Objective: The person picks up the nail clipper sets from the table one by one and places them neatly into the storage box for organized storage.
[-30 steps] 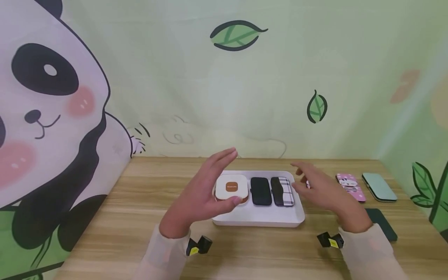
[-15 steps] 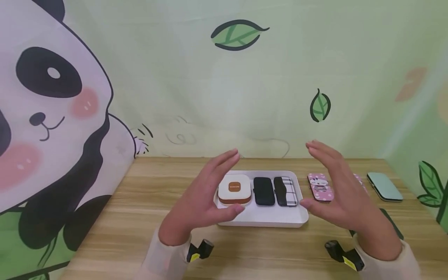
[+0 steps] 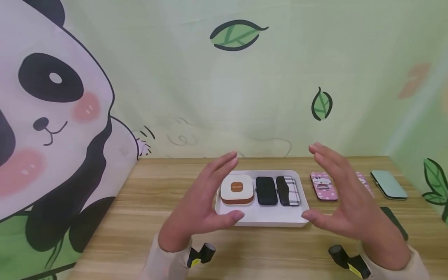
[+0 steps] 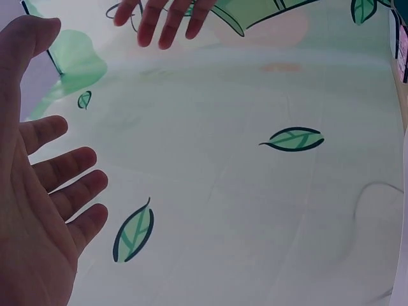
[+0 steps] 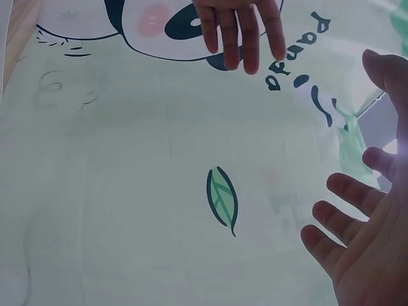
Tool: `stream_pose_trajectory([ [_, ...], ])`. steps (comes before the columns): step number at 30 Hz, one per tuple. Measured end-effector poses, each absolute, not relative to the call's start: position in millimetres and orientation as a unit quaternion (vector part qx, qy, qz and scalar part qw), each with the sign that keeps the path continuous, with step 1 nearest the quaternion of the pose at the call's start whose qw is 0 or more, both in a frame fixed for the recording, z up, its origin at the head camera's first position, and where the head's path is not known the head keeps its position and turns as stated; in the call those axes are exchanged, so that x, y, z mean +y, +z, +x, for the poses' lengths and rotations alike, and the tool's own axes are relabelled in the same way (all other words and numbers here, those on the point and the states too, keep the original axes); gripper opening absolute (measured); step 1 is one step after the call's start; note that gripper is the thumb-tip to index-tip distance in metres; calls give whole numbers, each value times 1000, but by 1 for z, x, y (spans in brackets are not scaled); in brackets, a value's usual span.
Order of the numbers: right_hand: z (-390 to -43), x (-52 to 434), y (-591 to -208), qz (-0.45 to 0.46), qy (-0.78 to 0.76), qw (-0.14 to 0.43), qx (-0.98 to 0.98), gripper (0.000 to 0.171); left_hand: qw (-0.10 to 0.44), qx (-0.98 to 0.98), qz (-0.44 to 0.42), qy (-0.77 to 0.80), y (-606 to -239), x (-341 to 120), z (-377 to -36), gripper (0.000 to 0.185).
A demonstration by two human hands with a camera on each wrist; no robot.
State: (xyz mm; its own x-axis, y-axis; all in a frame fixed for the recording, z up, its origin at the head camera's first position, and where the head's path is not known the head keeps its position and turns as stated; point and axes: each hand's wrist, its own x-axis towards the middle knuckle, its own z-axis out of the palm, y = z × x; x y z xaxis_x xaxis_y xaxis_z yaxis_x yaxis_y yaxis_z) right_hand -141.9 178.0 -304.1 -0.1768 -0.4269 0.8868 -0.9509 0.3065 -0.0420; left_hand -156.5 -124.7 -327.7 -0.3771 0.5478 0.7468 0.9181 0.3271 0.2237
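Note:
My left hand (image 3: 197, 202) hovers at the left end of a white tray (image 3: 266, 221), fingers extended and thumb apart, holding nothing. My right hand (image 3: 353, 202) is raised at the tray's right side in a mirrored pose, also holding nothing. In the tray lie a white case with a brown base and label (image 3: 237, 188), a small black case (image 3: 266, 191) and a black-and-plaid case (image 3: 288, 190), side by side. Both wrist views show spread fingers: the left palm (image 4: 44, 210) and the right palm (image 5: 370, 229), each with the opposite hand's fingertips at the top.
Right of the tray lie a pink cartoon case (image 3: 323, 186), a second pink case (image 3: 364, 182) partly behind my right hand, a mint case (image 3: 388, 184) and a dark green case (image 3: 395, 222) partly covered. A panda-printed backdrop (image 3: 266, 89) hangs behind the wooden table (image 3: 168, 175).
My right hand has moved right and turned from drooping fingers to an upright, spread pose, uncovering a pink case. The left hand stays nearly in place. The head view has shifted slightly.

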Motion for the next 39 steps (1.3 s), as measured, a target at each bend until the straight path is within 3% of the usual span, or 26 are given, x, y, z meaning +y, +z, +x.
stream_pose_trajectory([
  [23, -134, 182, -304, 483, 320, 407, -706, 78, 302, -775, -474, -290, -328, -122, -159, 87],
  [39, -137, 181, -301, 484, 317, 417, -701, 74, 282, -798, -449, -288, -329, -124, -159, 84],
])
